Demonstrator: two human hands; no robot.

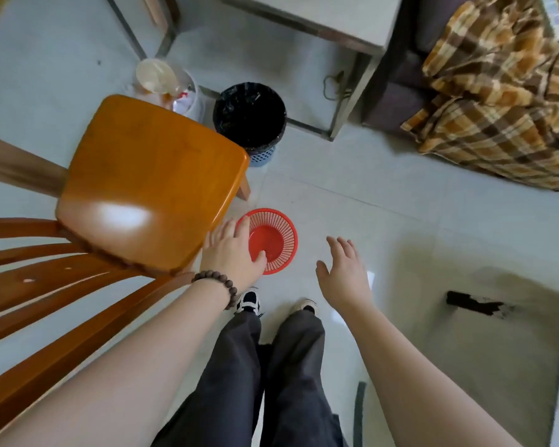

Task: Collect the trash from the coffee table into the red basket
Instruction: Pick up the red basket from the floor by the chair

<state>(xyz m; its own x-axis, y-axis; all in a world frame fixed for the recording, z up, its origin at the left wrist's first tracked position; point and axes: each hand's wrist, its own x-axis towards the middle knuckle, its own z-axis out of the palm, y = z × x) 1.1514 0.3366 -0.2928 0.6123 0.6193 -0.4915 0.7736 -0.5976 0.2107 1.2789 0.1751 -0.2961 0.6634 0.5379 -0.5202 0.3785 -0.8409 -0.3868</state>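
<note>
The red basket (273, 240), a small round mesh bowl with nothing in it, stands on the pale tiled floor just in front of my feet. My left hand (231, 253), with a bead bracelet on the wrist, lies over the basket's left rim with fingers spread and the thumb over its inside; a firm grip is not visible. To the right of the basket my right hand (344, 274) hovers open, palm down, holding nothing. A dark flat scrap (475, 306) shows at the glass coffee table top (497, 366) at the lower right.
A wooden chair (149, 182) stands close on the left, its seat touching my left hand's side. Beyond it are a black-lined bin (249, 114) and a white lidded bucket (165, 79). A grey table (320, 24) and a sofa with a plaid blanket (497, 101) are farther back.
</note>
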